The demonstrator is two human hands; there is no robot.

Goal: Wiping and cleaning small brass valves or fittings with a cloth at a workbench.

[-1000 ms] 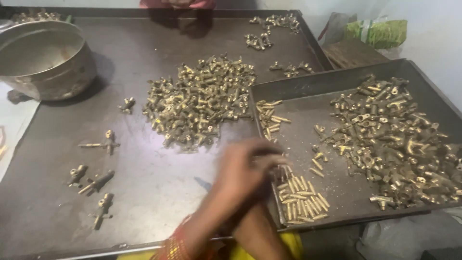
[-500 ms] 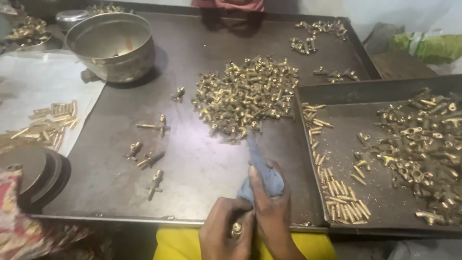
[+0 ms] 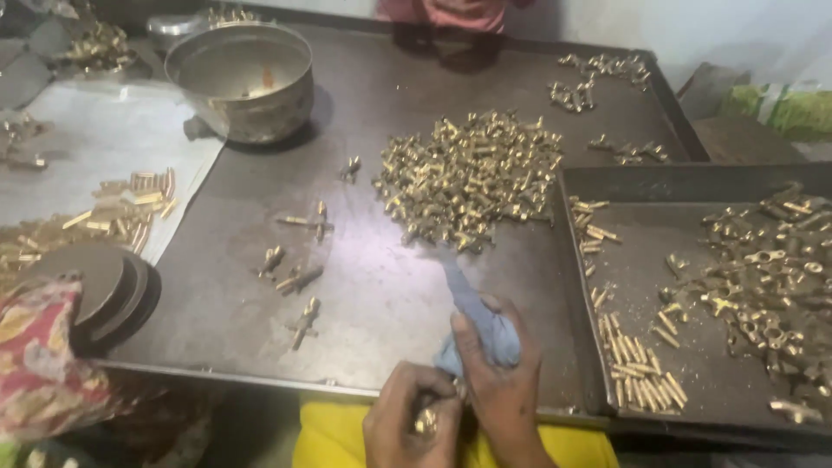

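My left hand (image 3: 414,425) is at the near edge of the dark metal tray (image 3: 373,295), fingers closed around a small brass fitting (image 3: 425,422). Beside it, my right hand (image 3: 498,381) grips a blue-grey cloth (image 3: 475,316) that lies over the knuckles and trails out onto the tray. The two hands touch each other at the fitting. Beyond them, in the middle of the tray, lies a big heap of brass fittings (image 3: 468,178).
A second tray (image 3: 693,186) at the right holds brass pins (image 3: 637,364) and more fittings (image 3: 763,277). A steel bowl (image 3: 241,80) stands at the far left. Loose fittings (image 3: 295,277) lie left of centre. Round dark discs (image 3: 104,290) and a patterned cloth (image 3: 39,364) sit near left.
My hands pulled back from the right tray to the near edge and took up a fitting with the cloth. The view swung left, bringing the bowl and left table into sight.
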